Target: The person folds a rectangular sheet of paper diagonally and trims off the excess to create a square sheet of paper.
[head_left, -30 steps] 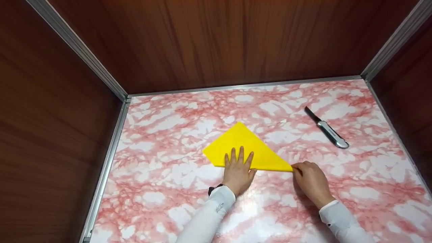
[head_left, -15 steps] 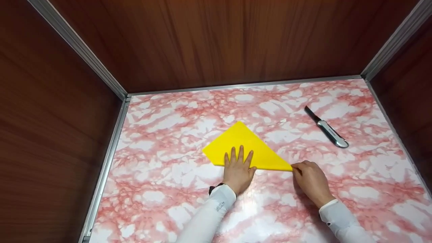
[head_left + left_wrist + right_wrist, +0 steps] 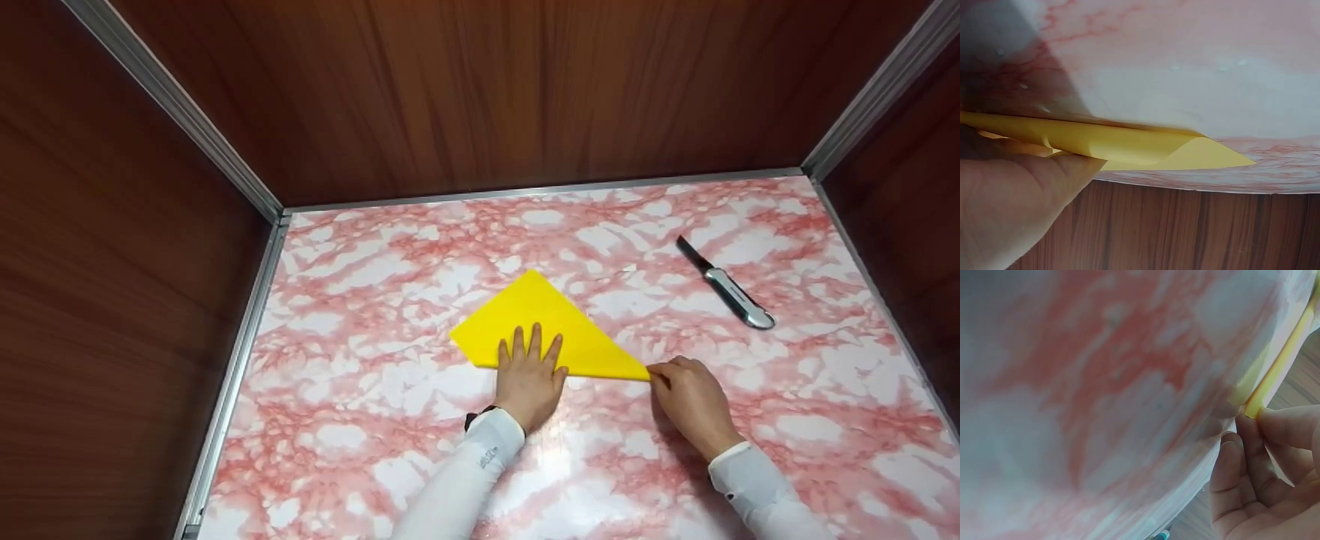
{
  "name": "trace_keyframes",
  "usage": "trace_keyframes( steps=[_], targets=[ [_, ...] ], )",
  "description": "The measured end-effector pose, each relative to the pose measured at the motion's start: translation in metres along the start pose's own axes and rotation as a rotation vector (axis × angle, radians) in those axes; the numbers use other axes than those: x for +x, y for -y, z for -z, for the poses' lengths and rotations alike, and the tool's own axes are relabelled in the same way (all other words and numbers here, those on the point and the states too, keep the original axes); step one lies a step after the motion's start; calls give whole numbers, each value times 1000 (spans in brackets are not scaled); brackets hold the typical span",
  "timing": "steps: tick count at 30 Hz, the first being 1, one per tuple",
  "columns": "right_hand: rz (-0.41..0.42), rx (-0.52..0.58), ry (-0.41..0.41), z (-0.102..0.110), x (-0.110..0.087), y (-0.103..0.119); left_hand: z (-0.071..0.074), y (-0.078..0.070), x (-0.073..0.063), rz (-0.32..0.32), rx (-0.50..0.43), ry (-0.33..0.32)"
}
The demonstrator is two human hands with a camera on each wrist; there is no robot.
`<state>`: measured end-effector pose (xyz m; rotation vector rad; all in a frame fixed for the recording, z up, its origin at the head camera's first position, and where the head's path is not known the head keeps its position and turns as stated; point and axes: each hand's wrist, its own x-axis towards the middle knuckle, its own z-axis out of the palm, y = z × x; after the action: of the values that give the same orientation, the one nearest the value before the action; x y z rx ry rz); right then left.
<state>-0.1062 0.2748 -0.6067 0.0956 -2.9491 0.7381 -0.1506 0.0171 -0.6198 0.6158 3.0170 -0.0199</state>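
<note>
A folded sheet of yellow paper (image 3: 532,307) lies on the table, its near edge folded over and rounded rather than flat, as the left wrist view shows. My left hand (image 3: 527,382) rests on the paper's near part with fingers straight and spread. At the paper's right corner, my right hand (image 3: 694,401) pinches the tip between thumb and index finger. The right wrist view shows that pinch on the yellow paper (image 3: 1275,382) close up, with the other fingers curled below.
A utility knife (image 3: 731,292) with a dark blade lies to the right, beyond my right hand. The red-and-white marbled table (image 3: 360,300) is bounded by brown wood-grain panels (image 3: 525,97) with metal edge strips.
</note>
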Motion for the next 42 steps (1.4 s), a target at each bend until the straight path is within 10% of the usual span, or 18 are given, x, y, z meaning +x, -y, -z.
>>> trace_keyframes(
  steps=[29, 36, 42],
  targets=[
    [-7, -27, 11, 1, 0, 3, 3, 0, 5, -30, 23, -36],
    [100, -76, -137, 2, 2, 11, 0, 0, 6, -21, 21, -29],
    [164, -69, -62, -4, 7, 32, 3, 1, 7, -18, 23, -38]
  ],
)
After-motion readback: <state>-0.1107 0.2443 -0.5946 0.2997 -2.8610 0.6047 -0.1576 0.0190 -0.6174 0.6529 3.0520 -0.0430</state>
